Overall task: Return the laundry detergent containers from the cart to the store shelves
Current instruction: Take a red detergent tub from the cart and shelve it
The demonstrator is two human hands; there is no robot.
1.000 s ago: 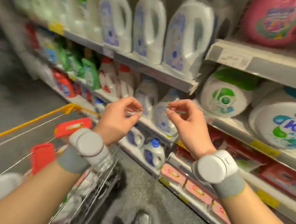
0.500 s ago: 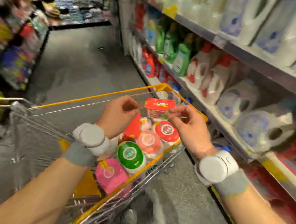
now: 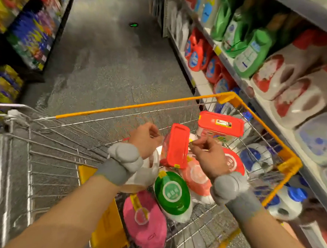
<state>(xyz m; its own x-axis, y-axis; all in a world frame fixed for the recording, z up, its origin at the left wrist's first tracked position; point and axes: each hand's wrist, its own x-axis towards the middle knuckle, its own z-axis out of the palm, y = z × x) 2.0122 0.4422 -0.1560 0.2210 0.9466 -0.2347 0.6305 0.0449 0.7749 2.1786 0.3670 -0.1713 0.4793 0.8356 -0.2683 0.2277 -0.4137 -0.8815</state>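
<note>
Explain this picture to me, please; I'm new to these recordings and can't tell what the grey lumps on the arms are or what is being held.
The view comes from a camera on a person's head, looking down at their own arms in a shop aisle. The grey lumps are bands worn on both wrists. The left hand and right hand hover over a wire cart, fingers curled; whether they pinch anything is too blurred to tell. In the cart lie detergent tubs: red-lidded boxes, a green-lidded tub, a pink one. Detergent shelves run along the right.
</note>
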